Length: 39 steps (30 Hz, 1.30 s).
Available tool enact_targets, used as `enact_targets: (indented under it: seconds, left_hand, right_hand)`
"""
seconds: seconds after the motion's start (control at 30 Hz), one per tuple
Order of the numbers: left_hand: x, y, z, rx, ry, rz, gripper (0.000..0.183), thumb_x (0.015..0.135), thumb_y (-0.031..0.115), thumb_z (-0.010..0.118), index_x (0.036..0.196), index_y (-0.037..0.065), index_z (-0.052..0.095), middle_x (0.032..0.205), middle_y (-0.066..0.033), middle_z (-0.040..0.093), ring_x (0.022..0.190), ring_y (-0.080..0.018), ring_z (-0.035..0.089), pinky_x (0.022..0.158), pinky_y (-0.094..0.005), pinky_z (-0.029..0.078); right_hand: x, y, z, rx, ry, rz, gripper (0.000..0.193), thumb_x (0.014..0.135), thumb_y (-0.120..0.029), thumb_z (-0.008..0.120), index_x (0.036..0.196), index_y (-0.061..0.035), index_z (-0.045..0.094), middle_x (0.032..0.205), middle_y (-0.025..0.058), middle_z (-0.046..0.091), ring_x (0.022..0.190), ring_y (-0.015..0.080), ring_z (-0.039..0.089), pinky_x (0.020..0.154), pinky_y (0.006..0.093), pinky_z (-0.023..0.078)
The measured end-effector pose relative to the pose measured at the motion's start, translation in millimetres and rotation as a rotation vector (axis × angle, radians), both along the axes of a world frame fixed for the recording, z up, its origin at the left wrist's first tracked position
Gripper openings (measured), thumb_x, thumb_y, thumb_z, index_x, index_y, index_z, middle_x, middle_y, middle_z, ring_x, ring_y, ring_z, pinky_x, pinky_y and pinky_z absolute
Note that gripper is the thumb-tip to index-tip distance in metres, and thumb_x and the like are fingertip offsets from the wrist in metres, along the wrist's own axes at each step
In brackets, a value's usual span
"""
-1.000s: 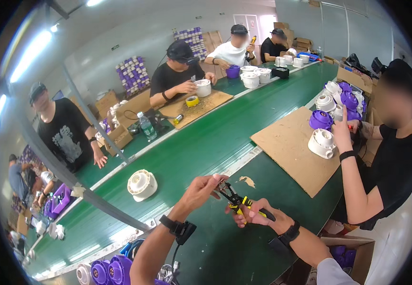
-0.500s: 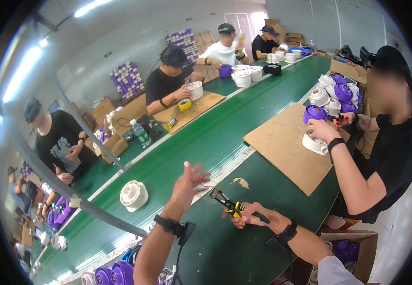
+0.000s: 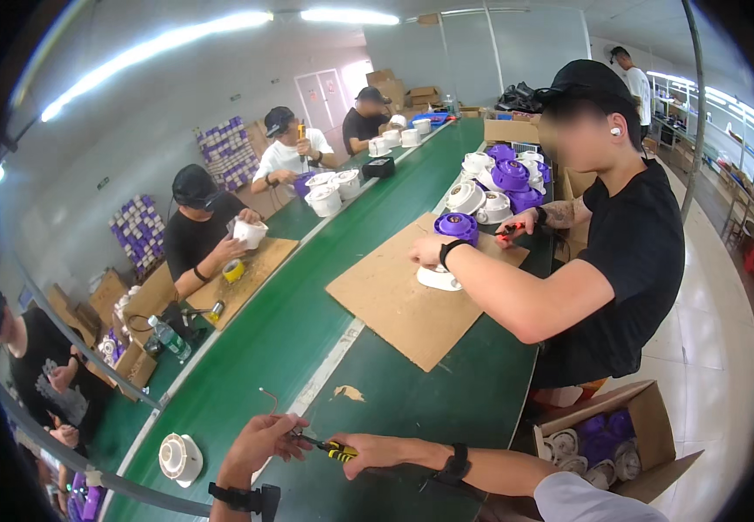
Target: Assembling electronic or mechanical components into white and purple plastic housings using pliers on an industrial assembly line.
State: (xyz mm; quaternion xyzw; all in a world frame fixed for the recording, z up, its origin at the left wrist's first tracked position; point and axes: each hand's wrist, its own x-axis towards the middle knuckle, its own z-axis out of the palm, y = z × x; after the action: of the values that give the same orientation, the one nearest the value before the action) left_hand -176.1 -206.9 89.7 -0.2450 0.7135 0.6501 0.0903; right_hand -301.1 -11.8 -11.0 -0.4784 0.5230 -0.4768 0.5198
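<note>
My right hand grips the yellow-and-black handles of a plier-like wire stripper, its jaws pointing left. My left hand is closed at those jaws, thumb and fingers pinched together. A thin wire with a bent end sticks up above the left hand, apparently held in its fingers. How the jaws meet the wire is hidden by the fingers. Both hands are over the near part of the green bench. To their left, a round white plastic housing rests on the green belt.
At right, a co-worker handles white and purple parts on a cardboard sheet, beside a pile of housings. A box of parts stands below the bench. A grey metal pole crosses the lower left. Several people sit across the belt.
My left hand has gone from spread fingers to a pinch at the stripper's jaws. The stripper now lies flatter, and my view has turned to the right.
</note>
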Motion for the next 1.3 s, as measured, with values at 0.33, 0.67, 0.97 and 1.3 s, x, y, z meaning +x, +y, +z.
enact_targets:
  seconds: [0.33, 0.67, 0.97, 1.3]
  left_hand:
    - [-9.8, -152.4, -86.3, -0.923, -0.053, 0.597, 0.045, 0.092, 0.042, 0.063, 0.093, -0.002, 0.069, 0.084, -0.0181, 0.072, 0.074, -0.0336, 0.071, 0.070, -0.0413, 0.056]
    - [-13.7, -222.3, -145.7, -1.228, -0.290, 0.951, 0.044, 0.084, 0.044, 0.070, 0.092, 0.001, 0.071, 0.098, -0.0235, 0.070, 0.094, -0.0412, 0.068, 0.082, -0.0483, 0.055]
    - [-8.7, -225.4, -150.0, -1.071, -0.229, 0.998, 0.061, 0.080, 0.032, 0.073, 0.117, -0.010, 0.046, 0.110, -0.0301, 0.063, 0.105, -0.0439, 0.063, 0.092, -0.0471, 0.051]
    - [14.7, -91.6, -85.7, -0.964, 0.018, 0.575, 0.056, 0.080, 0.036, 0.071, 0.111, -0.009, 0.059, 0.106, -0.0307, 0.065, 0.102, -0.0430, 0.063, 0.091, -0.0469, 0.051]
  right_hand:
    - [-6.6, 11.4, 13.1, -0.064, 0.311, -0.519, 0.077, 0.072, -0.033, 0.079, 0.130, 0.0039, 0.043, 0.107, 0.0185, 0.060, 0.096, 0.0280, 0.061, 0.087, 0.0380, 0.049]
    - [-1.4, 4.7, -7.5, 0.097, 0.920, -0.536, 0.081, 0.068, -0.038, 0.077, 0.128, 0.0046, 0.045, 0.107, 0.0221, 0.060, 0.103, 0.0371, 0.057, 0.091, 0.0469, 0.041]
    - [-5.0, 1.6, -18.1, 0.032, 1.057, -0.550, 0.077, 0.067, -0.038, 0.077, 0.125, 0.0025, 0.046, 0.108, 0.0217, 0.059, 0.102, 0.0353, 0.056, 0.089, 0.0453, 0.040]
    - [-6.3, -3.1, -41.0, -0.098, 1.161, -0.673, 0.068, 0.065, -0.040, 0.078, 0.116, 0.0008, 0.056, 0.112, 0.0197, 0.055, 0.110, 0.0357, 0.049, 0.092, 0.0438, 0.041]
